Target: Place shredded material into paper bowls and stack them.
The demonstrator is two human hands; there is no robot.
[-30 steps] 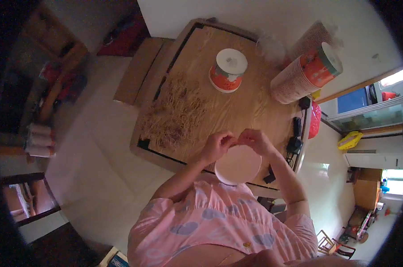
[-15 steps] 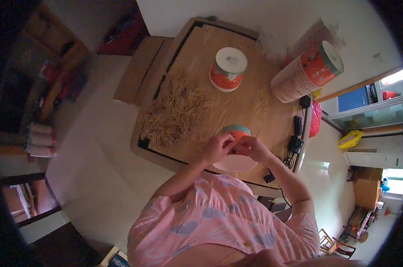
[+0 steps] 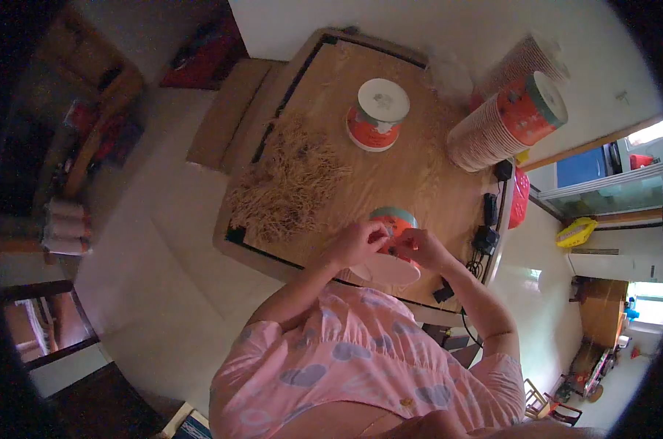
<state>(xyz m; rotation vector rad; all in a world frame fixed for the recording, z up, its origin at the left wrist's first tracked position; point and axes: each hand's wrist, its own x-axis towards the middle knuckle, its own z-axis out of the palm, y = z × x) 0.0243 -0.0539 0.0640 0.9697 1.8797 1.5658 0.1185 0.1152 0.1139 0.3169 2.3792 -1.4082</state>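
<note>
A red-orange paper bucket with a green band (image 3: 394, 215) lies on its side at the near edge of the table, partly hidden by my hands. Its pale round end (image 3: 393, 271) faces me. My left hand (image 3: 360, 241) is pinched over the bucket's left side, fingertips together. On the other side my right hand (image 3: 423, 250) is likewise closed, knuckles bent. Whatever thin thing lies in either pinch is too small to make out. To the left spreads a loose heap of tan strings (image 3: 295, 183).
Another red-orange bucket (image 3: 374, 128) stands upside down farther back on the wooden table (image 3: 412, 175). Tall stacks of nested buckets (image 3: 485, 135) lean at the right. Black adapters and cables (image 3: 485, 238) run along the right edge, beside a red basket (image 3: 519, 196).
My hands have drawn slightly apart, showing more of the bucket between them. The bucket has shifted a little, its pale end moving left.
</note>
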